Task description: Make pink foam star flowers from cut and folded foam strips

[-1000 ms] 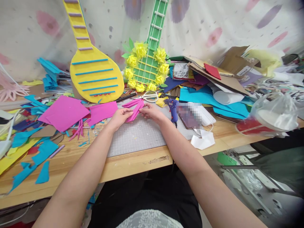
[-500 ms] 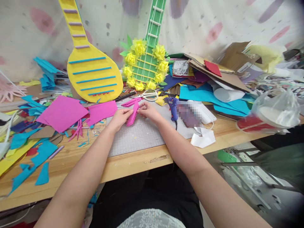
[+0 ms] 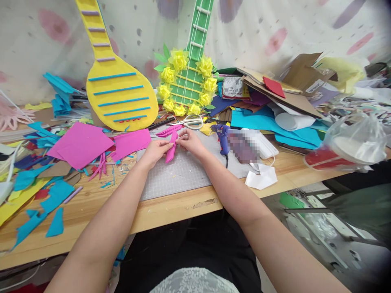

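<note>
A narrow folded strip of pink paper (image 3: 171,152) is held between my two hands above the grey cutting mat (image 3: 174,179). My left hand (image 3: 157,152) pinches its left edge with thumb and fingers. From the other side, my right hand (image 3: 189,141) grips the strip's right edge, fingers closed. Just behind the hands lie more pink pieces (image 3: 166,131) and a pair of scissors (image 3: 192,121) with pale handles. To the right of my right hand, a blue glue gun (image 3: 222,138) rests on the mat.
A yellow paper guitar (image 3: 122,93) and a green one (image 3: 186,81) with yellow flowers lean at the back. Pink sheets (image 3: 81,144) and blue scraps (image 3: 55,223) cover the left. Stacked paper and cardboard (image 3: 281,97), a white mask (image 3: 262,177) and a bagged cup (image 3: 332,156) lie right.
The pink strip has turned slightly more upright and shifted a little to the right. Both hands keep their hold, with small finger movements.
</note>
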Available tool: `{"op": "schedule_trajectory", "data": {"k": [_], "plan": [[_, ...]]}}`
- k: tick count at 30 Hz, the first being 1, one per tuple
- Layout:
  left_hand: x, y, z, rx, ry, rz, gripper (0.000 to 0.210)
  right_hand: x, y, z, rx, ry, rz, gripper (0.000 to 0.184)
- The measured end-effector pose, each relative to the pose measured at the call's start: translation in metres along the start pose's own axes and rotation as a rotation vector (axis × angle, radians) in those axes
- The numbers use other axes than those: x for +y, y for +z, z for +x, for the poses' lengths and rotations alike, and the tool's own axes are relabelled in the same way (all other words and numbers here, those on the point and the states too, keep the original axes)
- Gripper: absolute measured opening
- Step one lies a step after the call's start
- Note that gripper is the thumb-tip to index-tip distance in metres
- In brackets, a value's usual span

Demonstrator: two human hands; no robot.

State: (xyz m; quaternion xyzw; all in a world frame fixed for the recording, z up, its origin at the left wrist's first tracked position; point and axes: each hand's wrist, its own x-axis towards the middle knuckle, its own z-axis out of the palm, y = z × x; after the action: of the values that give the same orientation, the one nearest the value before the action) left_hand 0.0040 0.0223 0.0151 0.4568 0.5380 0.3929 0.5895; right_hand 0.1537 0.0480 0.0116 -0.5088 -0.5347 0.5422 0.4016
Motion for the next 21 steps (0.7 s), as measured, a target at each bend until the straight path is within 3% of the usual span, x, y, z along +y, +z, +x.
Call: {"op": "schedule_trajectory", "data": {"k": [3,8,14,21], "plan": [[0.0012,0.0012,-0.0018,0.006,0.013,-0.033,0.029,0.0018,-0.0017,0.0016,0.02,0.0,0.029,0.027],[-0.0015,0.0047,-0.0018,-0.026,0.072,-0.023,0.03,-0.0009,-0.0042,-0.0004,-0.115,0.094,0.167,0.038],[-0.0068,0.0064,0.0015,-0.001,0.184,0.055,0.035,-0.0029,-0.0044,-0.0026,-0.133,0.086,0.228,0.045],[-0.0017,0.0079,-0.0031,-0.188,0.014,-0.062,0.024,0.0055,-0.0048,0.0022,-0.125,-0.003,0.189,0.029]]}}
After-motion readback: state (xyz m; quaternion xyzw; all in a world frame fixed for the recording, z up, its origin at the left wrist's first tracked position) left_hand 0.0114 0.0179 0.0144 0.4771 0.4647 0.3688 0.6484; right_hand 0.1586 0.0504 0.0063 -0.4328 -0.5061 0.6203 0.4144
